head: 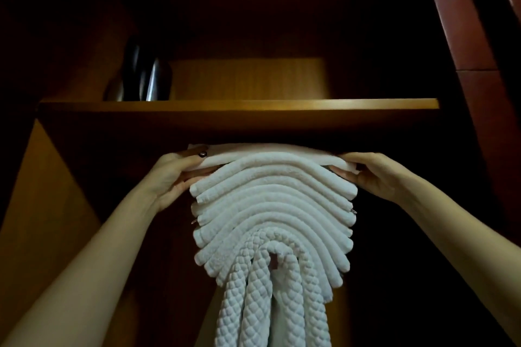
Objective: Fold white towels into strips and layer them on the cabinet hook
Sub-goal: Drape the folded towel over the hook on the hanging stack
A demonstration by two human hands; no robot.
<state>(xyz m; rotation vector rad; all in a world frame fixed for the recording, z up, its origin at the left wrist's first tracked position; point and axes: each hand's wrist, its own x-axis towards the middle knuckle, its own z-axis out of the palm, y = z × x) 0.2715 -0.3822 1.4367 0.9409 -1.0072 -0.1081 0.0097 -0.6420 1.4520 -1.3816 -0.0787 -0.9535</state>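
Several white towels folded into strips (272,205) hang arched one over another inside a dark wooden cabinet, with quilted towels (262,290) at the core hanging down. The hook itself is hidden under them. A topmost white towel strip (267,153) lies flat across the pile, just under the shelf. My left hand (174,175) grips its left end, thumb on top. My right hand (375,175) grips its right end. Both arms reach up from below.
A wooden shelf (239,105) runs across right above the towels. On it at the left stand dark glossy objects (149,76). The cabinet's side panel (42,191) is at the left, and a reddish door frame (465,22) slants at the upper right.
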